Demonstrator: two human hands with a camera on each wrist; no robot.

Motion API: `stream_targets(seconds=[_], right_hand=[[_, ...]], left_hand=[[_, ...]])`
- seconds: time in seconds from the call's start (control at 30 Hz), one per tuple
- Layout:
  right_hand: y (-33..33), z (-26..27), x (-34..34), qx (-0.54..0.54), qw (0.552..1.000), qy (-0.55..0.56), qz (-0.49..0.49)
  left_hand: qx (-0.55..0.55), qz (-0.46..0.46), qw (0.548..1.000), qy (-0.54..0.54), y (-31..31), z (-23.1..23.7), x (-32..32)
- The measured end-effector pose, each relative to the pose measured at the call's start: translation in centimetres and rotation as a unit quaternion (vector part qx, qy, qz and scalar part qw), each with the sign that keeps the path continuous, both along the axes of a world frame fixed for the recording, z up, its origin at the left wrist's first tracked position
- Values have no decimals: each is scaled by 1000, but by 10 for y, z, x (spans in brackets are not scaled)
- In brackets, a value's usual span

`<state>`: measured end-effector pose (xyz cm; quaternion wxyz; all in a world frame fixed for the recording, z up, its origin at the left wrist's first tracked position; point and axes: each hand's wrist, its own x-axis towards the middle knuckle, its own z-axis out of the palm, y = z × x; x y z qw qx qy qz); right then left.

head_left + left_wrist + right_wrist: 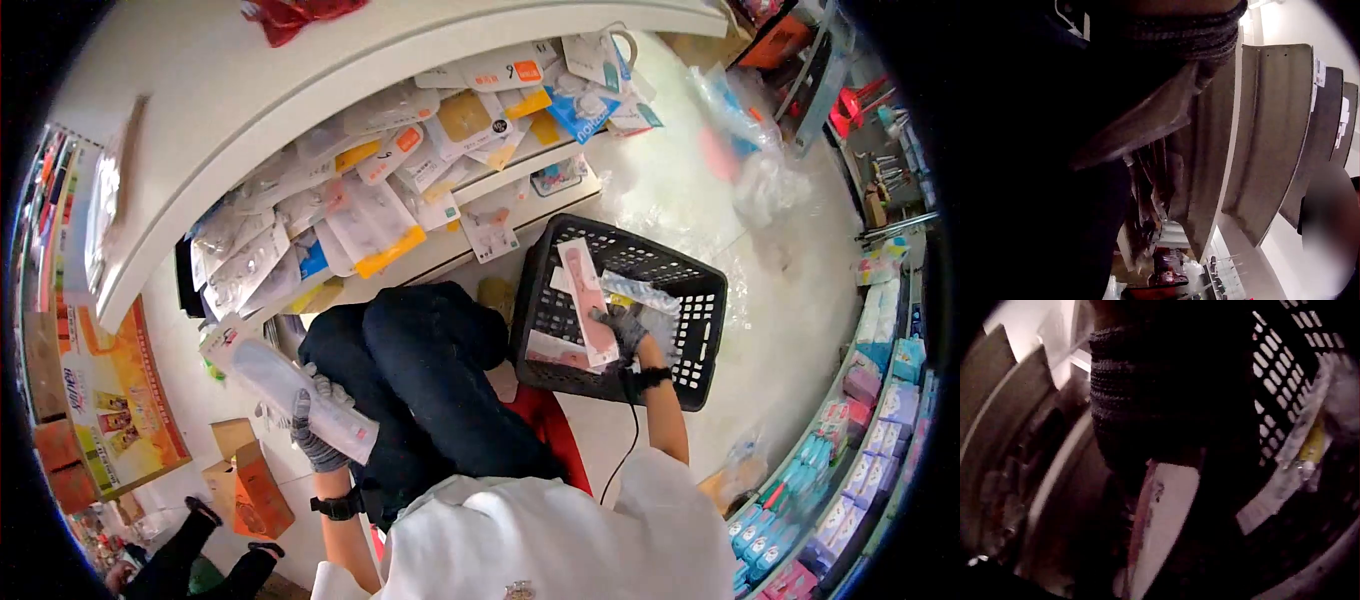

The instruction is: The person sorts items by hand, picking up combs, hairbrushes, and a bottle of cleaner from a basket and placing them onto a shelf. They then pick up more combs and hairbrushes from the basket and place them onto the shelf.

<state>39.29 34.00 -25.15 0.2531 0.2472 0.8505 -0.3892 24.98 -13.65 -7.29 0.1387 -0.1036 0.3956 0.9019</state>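
Observation:
My left hand [318, 440], in a grey knit glove, grips a long, pale blister pack [285, 380] over my left thigh. In the left wrist view the same blister pack [1147, 119] is dark, with the fingers mostly hidden. Inside the black basket [705, 345], my gloved right hand [625, 328] holds a long pink-and-white package [585, 290] by its edge, and the package stands tilted. The right wrist view shows this package [1166, 512] projecting below the dark glove. Another pink package [556, 350] lies under it, and a silvery wrapped item [640, 292] is beside the hand.
A shelf heaped with carded packages [400, 170] curves ahead of my knees, under a white upper shelf edge [330, 75]. Clear plastic wrap [770, 190] lies on the floor at right. An opened carton [255, 490] and another person's legs [185, 550] are at lower left.

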Motion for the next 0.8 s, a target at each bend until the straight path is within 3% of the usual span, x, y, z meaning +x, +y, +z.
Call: stream_targets(seconds=[0.07,0.13,0.2,0.3,0.33,0.4,0.47,0.57,0.6,0.67,0.7,0.77,0.8], right_hand=[[-20,49,-2,-123,982,46,-133],[-32,70,1,-109,970,214,-33],[-44,104,8,-97,956,275,14],[-50,146,12,-31,957,277,78],[-48,153,8,1,959,264,104],[-33,154,-4,70,959,225,159],[-8,136,-21,132,951,179,214],[45,68,-28,189,946,69,255],[29,81,-28,231,947,-76,209],[69,-11,27,223,966,-60,115],[61,-38,44,315,943,-18,106],[96,-154,93,182,980,-71,33],[86,-161,96,176,976,-114,56]], left_hand=[[44,-8,999,-6,-7,-8,0],[19,-36,998,-56,-16,-13,0],[151,-144,978,-15,-13,-40,-3],[147,-215,965,-32,15,-18,5],[233,-240,942,18,26,-17,6],[147,-252,956,-35,29,-8,11],[214,-245,945,-42,23,-21,14],[128,-171,975,-57,3,-9,25],[109,-152,980,-68,-9,-17,26],[160,-151,975,-34,-24,-33,28],[82,-122,988,-55,-12,0,31],[23,-127,989,-74,-8,-1,28],[-7,-137,986,-95,-7,-3,25]])
